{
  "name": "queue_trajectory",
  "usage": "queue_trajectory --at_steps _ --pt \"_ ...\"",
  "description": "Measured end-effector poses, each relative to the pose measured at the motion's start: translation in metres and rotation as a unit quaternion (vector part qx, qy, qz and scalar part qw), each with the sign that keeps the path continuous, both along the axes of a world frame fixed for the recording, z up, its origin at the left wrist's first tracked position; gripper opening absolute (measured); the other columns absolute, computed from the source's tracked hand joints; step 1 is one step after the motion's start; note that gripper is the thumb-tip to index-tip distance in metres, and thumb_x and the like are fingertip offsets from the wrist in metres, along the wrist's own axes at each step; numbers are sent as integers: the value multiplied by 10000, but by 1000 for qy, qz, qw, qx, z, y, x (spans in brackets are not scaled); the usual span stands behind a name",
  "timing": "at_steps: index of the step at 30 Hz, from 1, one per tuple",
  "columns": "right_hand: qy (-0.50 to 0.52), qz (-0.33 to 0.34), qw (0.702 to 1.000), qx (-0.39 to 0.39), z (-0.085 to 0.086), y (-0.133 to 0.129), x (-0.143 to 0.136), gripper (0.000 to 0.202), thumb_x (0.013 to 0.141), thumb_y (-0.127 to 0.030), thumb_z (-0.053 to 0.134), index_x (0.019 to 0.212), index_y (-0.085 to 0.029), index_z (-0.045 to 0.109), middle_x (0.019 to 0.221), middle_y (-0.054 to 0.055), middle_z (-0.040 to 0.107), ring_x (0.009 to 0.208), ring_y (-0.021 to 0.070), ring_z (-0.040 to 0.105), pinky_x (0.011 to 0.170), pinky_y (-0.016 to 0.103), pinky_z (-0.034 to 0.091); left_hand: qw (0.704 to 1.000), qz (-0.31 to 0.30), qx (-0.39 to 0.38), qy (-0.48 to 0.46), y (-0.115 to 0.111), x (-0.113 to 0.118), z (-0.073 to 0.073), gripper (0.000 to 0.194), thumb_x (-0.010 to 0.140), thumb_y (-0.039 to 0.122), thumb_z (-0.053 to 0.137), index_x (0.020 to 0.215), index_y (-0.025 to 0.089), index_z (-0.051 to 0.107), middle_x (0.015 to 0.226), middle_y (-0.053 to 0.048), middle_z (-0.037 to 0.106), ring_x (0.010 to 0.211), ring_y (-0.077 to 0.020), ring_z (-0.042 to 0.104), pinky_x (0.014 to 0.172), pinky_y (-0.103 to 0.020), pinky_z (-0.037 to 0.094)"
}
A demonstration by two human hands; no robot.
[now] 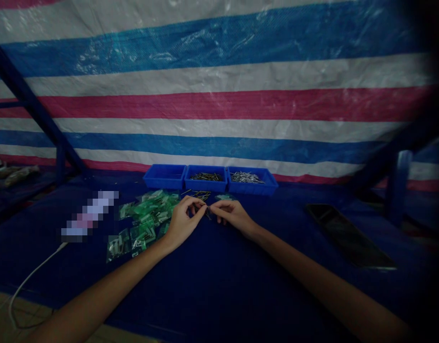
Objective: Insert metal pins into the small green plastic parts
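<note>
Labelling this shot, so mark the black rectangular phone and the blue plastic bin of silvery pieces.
Black rectangular phone point(350, 236): head view, middle of its upper face.
Blue plastic bin of silvery pieces point(254, 189): head view, front wall.

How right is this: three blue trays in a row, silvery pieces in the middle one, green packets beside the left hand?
Wrong place: the head view shows silvery pieces in the right tray; the middle tray holds brassy pieces. The rest stands, green packets by the left hand included.
</note>
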State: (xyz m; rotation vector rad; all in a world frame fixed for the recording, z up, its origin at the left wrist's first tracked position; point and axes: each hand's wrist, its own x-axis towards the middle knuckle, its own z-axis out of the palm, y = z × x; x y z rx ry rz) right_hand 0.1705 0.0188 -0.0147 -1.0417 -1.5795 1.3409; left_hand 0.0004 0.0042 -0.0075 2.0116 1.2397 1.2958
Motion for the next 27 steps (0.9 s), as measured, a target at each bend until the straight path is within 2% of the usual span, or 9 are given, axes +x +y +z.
queue_trajectory --at_steps 4,7,12,15,18,27 --pt "26 -35 999 -3 -1 1 -1 294 668 -439 630 704 -147 641 506 -30 516 414 59 448 360 175 327 999 -6 17 44 -2 2 -3 91 754 249 556 760 167 596 737 -7 548 598 -104 482 557 -230 386" --pt "30 -51 998 -13 -2 3 -1 306 665 -445 630 718 -144 640 474 -42 488 390 53 419 346 169 321 996 -23 19 85 -4 3 -7 122 747 271 559 818 182 600 734 -8 544 611 -116 486 573 -243 390" --pt "73 -95 992 -32 -4 5 2 338 663 -438 631 848 -156 648 728 12 591 430 44 444 329 161 323 993 -25 10 116 -2 2 -14 269 728 298 578 982 209 562 770 -4 542 620 -125 492 590 -256 395" --pt "75 -83 993 -42 -3 6 4 355 671 -442 625 884 -159 654 788 30 602 451 45 452 332 156 317 995 -20 7 100 1 1 -17 314 725 320 587 1018 213 550 771 -2 553 600 -122 489 580 -255 395" --pt "64 -63 995 -38 -1 4 5 368 669 -455 624 887 -161 661 800 41 612 471 52 459 346 158 317 997 -18 14 75 3 1 -16 254 736 333 579 958 209 593 737 -1 554 576 -116 481 558 -246 389" --pt "30 -12 999 -6 5 -2 2 310 679 -447 621 753 -150 665 648 12 596 464 57 450 390 174 304 998 -6 29 -59 -2 3 -3 185 760 312 566 760 163 675 686 -26 566 568 -108 481 514 -222 384"
